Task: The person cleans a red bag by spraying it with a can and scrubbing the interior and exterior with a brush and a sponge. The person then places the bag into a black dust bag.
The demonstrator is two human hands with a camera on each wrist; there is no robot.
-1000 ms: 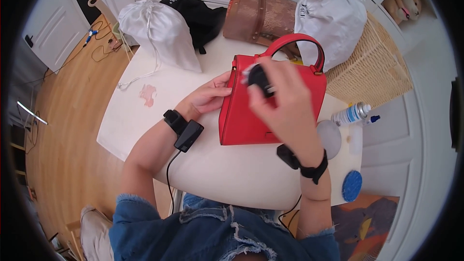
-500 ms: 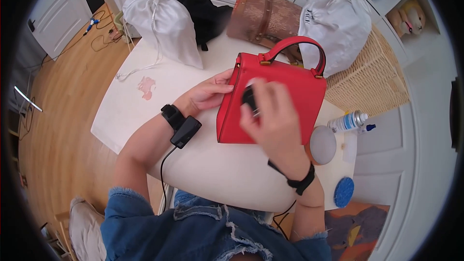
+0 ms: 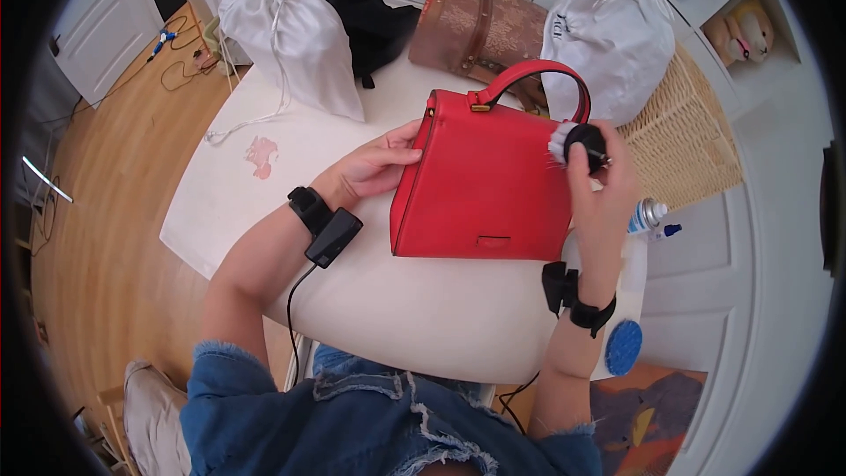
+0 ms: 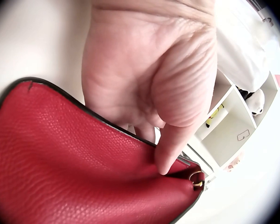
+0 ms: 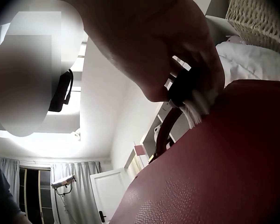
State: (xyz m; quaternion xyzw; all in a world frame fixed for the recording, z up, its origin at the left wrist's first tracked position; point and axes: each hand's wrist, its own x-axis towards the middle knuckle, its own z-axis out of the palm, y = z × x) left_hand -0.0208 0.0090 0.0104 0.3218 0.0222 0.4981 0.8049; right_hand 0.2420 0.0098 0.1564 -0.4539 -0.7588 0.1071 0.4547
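A red handbag (image 3: 493, 185) stands on the white table, its handle up. At its left side, my left hand (image 3: 379, 163) grips the edge, thumb on the near side; the left wrist view shows the thumb (image 4: 170, 151) on the bag's side panel (image 4: 84, 163), the other fingers mostly behind. My right hand (image 3: 604, 189) pinches a round black brush (image 3: 586, 147) with pale bristles at the bag's upper right edge. In the right wrist view the bristles (image 5: 196, 109) meet the red leather (image 5: 214, 158), or come very close to it.
Behind the bag lie a white drawstring pouch (image 3: 286, 44), a black pouch (image 3: 374, 31), a brown patterned bag (image 3: 476, 26) and another white pouch (image 3: 608, 53). A woven basket (image 3: 687, 141), a spray can (image 3: 648, 215) and a blue round pad (image 3: 623, 347) are at the right.
My right hand has moved with the brush from the middle of the bag's front to its upper right edge. My left hand has kept its hold on the side.
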